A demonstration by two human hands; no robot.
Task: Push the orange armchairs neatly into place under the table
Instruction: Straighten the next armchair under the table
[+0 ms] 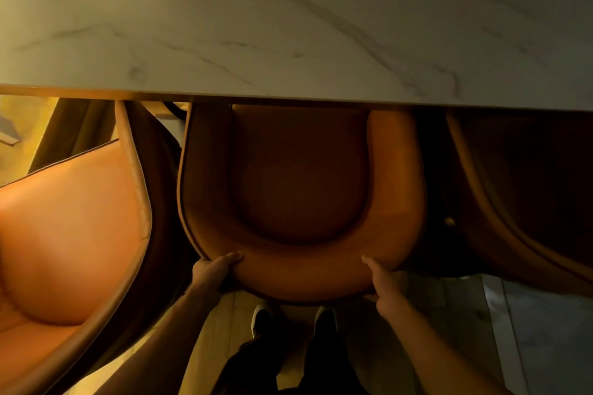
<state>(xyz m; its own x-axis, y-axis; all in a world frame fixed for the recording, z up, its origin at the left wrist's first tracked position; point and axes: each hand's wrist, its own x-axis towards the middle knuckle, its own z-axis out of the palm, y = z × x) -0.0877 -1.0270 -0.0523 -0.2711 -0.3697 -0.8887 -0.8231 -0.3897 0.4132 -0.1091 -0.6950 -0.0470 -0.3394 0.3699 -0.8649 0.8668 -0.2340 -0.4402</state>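
Both hands grip the curved backrest of the middle orange armchair (301, 269), one on each side of its centre line, and that even spacing looks chosen so the chair goes in straight rather than swinging to one side. The left hand (213, 272) has its thumb laid over the top of the padded rim while the other fingers curl down behind the back, out of sight; the right hand (386, 284) mirrors it, thumb up on the rim and fingers wrapped behind and below. Both are closed on the backrest, neither one flat or open. The forearms reach forward and slightly inward from the bottom of the view, elbows low, a pose that suits a level push. Ahead of the fingertips the seat runs away under the edge of the marble table (288, 26), so this chair is judged already largely in place, its front hidden beneath the top. Just outside the left thumb stands another orange armchair (70, 228), angled and further out from the table, so it probably needs pushing next. Beyond the right hand a third orange armchair (513, 186) sits in deep shadow, its position hard to judge.
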